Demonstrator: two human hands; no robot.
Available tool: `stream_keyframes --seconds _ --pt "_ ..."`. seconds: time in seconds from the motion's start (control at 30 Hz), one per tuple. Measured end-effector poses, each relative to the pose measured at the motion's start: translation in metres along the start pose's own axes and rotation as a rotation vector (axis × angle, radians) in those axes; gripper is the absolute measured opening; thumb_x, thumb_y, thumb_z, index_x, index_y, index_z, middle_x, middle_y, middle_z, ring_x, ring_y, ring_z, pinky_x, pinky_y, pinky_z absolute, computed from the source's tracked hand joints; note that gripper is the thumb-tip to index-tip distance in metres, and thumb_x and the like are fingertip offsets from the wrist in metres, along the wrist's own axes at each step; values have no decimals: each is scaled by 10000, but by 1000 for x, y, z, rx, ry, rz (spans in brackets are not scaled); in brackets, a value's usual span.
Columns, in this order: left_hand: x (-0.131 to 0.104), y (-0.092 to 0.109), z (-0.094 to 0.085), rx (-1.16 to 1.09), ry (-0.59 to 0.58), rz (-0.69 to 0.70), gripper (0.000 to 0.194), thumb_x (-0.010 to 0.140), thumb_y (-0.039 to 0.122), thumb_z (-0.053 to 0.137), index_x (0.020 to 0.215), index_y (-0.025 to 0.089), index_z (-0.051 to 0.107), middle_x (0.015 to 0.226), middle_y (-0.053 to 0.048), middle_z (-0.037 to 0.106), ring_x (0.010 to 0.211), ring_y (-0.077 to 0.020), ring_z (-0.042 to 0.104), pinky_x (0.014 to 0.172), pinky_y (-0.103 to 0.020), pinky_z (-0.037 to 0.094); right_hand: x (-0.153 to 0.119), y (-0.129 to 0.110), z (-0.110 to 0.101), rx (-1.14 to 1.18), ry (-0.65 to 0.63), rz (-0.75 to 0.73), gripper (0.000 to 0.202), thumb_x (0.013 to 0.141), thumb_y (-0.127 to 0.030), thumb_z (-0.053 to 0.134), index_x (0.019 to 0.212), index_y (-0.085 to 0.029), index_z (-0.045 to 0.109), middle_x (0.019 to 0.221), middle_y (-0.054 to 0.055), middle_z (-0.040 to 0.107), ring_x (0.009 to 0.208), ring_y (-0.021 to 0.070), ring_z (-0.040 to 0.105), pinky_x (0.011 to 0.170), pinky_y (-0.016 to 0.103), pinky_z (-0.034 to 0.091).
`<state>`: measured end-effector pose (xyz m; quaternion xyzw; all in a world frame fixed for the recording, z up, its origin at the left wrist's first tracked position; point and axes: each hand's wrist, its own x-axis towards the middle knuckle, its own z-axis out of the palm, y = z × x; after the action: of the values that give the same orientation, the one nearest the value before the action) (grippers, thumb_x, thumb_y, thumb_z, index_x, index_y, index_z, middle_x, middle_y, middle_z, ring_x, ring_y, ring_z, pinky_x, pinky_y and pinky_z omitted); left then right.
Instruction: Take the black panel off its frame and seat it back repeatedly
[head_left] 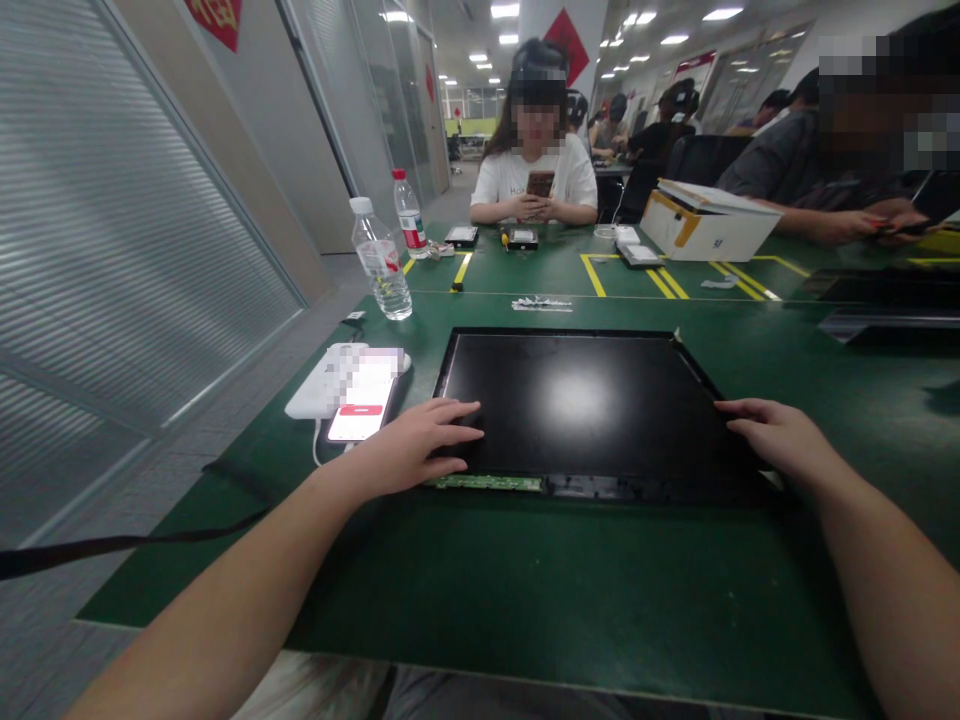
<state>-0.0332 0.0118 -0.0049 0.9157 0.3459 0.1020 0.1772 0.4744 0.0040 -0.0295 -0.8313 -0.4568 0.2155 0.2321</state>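
A black LCD screen panel (577, 400) lies flat on the green table before me, with a thin dark frame around it. A narrow green circuit board (491, 483) runs along the left part of its near edge. My left hand (424, 445) rests over the panel's left edge, fingers spread and tips on the dark surface. At the opposite edge, my right hand (772, 435) grips the frame with its fingertips; its lower fingers are partly hidden. A lit phone (365, 395) lies left of my left hand, partly on a white device (319, 385).
Two water bottles, a nearer one (384, 265) and a red-capped one (409, 215), stand at the far left. Across the green table (525, 580) sit a person (534, 180) holding a phone, a white box (709, 225) and small drives. A black strap (135, 542) crosses the left.
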Motion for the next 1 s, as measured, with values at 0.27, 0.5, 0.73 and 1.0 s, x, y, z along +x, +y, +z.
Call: stream_keyframes --seconds 0.27,0.5,0.73,1.0 --pt "1 -2 -4 14 12 21 459 901 243 793 1354 272 731 1614 -131 531 1476 -367 481 1186 -582 419 -1 -4 2 -5 -17 25 435 803 -201 598 1198 -152 773 839 59 741 742 200 639 677 306 464" --pt "-2 -2 0 -23 -13 -2 450 936 256 754 1382 296 711 1636 -114 505 1493 -363 467 1208 -585 399 -6 -12 0 -3 2 17 396 776 -182 606 1128 -161 787 799 58 737 717 207 643 655 306 466" --pt "-2 3 2 -44 -24 42 410 994 199 649 1390 294 699 1644 -99 497 1487 -327 480 1224 -560 385 -4 -8 1 9 20 -13 378 758 -184 609 1085 -160 795 833 70 755 753 207 654 685 302 469" --pt "-2 0 4 -26 -55 75 458 1020 180 586 1446 334 649 1673 -70 461 1525 -318 431 1237 -586 353 -1 -2 2 80 31 33 397 753 -187 602 1100 -182 796 987 84 775 824 213 667 735 309 484"
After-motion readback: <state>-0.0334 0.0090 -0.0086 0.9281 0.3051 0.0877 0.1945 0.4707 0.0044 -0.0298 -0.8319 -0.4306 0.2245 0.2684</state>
